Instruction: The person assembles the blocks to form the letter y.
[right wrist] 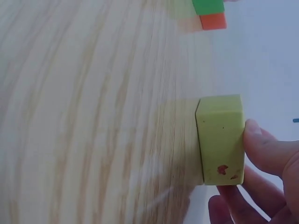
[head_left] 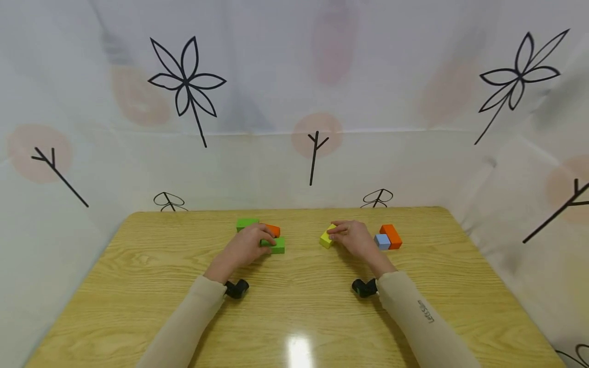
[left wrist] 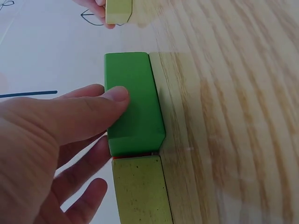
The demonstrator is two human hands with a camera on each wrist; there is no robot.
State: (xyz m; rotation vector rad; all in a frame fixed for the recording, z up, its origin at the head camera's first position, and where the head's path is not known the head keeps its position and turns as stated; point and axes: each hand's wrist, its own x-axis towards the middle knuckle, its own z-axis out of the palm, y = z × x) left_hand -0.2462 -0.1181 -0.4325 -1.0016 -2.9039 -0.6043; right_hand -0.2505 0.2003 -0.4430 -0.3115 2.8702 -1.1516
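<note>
My left hand (head_left: 246, 244) grips a green block (head_left: 278, 246) on the table, with the thumb against its face in the left wrist view. Butting against that block's end is a speckled yellow block (left wrist: 141, 191), which the hand hides in the head view. Just behind lie an orange block (head_left: 274, 230) and a second green block (head_left: 247, 223). To the right, my right hand (head_left: 358, 238) pinches another yellow block (head_left: 325, 240) between thumb and fingers. Small red marks show on this block in the right wrist view.
Right of my right hand, a red-orange block (head_left: 391, 236) and a light blue block (head_left: 382, 242) lie touching. The wooden table (head_left: 294, 301) ends at the back against a patterned white cloth (head_left: 257, 168). Black wrist cameras (head_left: 237, 289) sit below both hands.
</note>
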